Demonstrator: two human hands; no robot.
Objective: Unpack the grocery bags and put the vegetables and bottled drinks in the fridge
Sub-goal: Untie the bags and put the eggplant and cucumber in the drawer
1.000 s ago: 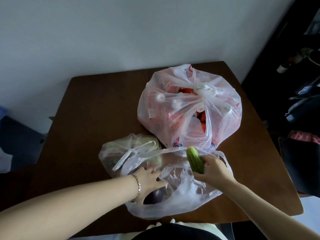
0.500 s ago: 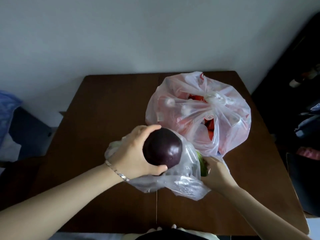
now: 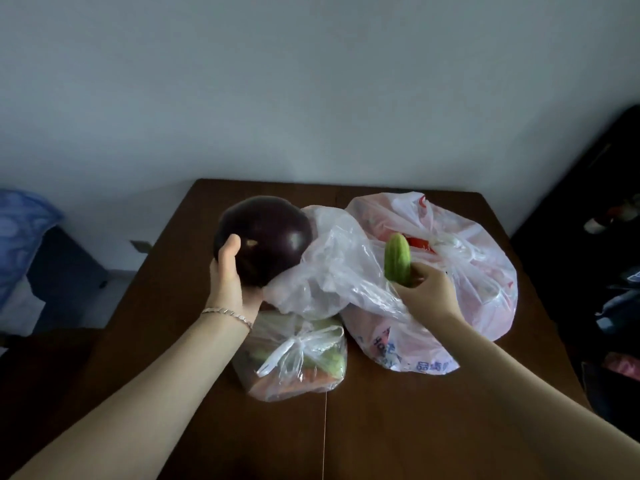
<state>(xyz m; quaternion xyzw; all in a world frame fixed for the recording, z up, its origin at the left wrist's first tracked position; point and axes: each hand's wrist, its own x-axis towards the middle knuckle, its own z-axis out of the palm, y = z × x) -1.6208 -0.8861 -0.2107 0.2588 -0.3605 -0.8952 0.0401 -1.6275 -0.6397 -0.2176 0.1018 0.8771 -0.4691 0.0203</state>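
**Knotted bag** (image 3: 294,358): clear plastic, on table (image 3: 381,427), handles tied; green and orange veg inside.
**L hand** (image 3: 232,282), above-left of knotted bag: fingers curled under aubergine (image 3: 266,237), thumb up its left side. Aubergine round, dark purple, no clear long axis.
**R hand** (image 3: 426,292), above-right of knotted bag: grips cucumber (image 3: 397,258) by lower end. Long axis near upright, free tip up.
**Loose clear bag** (image 3: 332,268): hangs betw. both hands, over knotted bag; holder unclear.
**Big pink-white bag** (image 3: 478,282), right of and behind knotted bag: tied, red items inside. Blue print (image 3: 415,363) low on front, not legible.
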